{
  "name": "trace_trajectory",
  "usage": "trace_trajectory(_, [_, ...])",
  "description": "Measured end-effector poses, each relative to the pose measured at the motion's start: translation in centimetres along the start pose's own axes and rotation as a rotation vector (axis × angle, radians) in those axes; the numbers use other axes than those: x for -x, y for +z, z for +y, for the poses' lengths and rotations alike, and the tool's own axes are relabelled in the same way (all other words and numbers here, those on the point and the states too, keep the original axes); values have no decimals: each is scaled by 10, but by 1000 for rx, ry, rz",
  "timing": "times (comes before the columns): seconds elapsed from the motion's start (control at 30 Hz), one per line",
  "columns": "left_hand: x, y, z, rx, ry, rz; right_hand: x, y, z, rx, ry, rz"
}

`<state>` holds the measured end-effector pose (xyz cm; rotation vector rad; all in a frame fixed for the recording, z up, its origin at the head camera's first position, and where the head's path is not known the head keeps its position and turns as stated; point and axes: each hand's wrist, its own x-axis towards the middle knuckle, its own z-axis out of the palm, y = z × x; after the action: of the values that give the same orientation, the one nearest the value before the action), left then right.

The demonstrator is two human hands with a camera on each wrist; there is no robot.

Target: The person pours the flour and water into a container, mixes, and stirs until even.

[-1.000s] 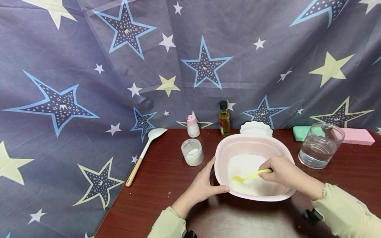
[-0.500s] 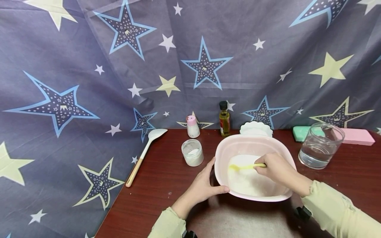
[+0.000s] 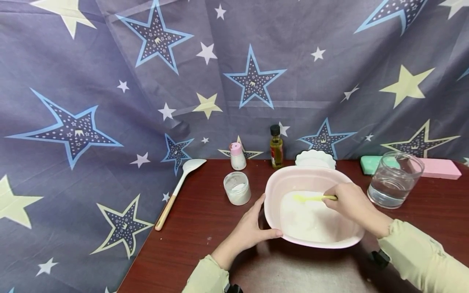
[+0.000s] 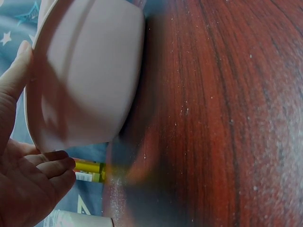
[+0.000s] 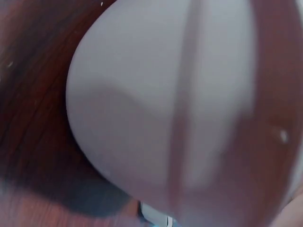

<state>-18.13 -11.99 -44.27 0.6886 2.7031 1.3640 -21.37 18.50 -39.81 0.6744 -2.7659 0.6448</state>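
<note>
A pale pink basin [image 3: 272, 179] stands on the table with a layer of white stuff [image 3: 307, 224] in it; whether this is powder or liquid I cannot tell. My right hand [image 3: 353, 203] pinches the handle of a yellow plastic spoon [image 3: 311, 198], whose head lies in the white layer near the basin's far side. Against the basin's left side rests my left hand [image 3: 249, 228], thumb at the near rim and straight fingers spread along the outer wall. In the right wrist view, the basin [image 5: 142, 94] fills most of the picture and hides the spoon.
A glass of water [image 3: 393, 187] stands close to the basin's right. Behind are a scalloped white dish [image 3: 315, 158], an oil bottle [image 3: 276, 148], and green [image 3: 370, 163] and pink blocks [image 3: 441, 168]. Leftward are a powder jar [image 3: 237, 189], a pink-capped shaker [image 3: 237, 156] and a white ladle [image 3: 179, 183].
The spoon has swept through the white layer, from the near left towards the far side and then slightly right, with my right hand. My left hand and the basin have stayed put.
</note>
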Motion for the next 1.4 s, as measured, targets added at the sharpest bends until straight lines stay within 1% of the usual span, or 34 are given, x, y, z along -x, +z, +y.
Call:
trace_trajectory(0.37, [-1,0,-1,-3,11,2,9,-20,12,33,51,-40])
trace_trajectory(0.73, [-1,0,-1,-8,17,-2,19,-36,21,97,49,-66])
trace_trajectory(0.87, [-1,0,-1,-3,13,-3,22,-43,23,104,59,-93])
trace_trajectory(1.17, [-1,1,0,-7,14,-1,27,-56,24,97,45,-151])
trace_trajectory(1.4, [-1,0,1,-8,10,-2,29,-63,25,92,-14,-188])
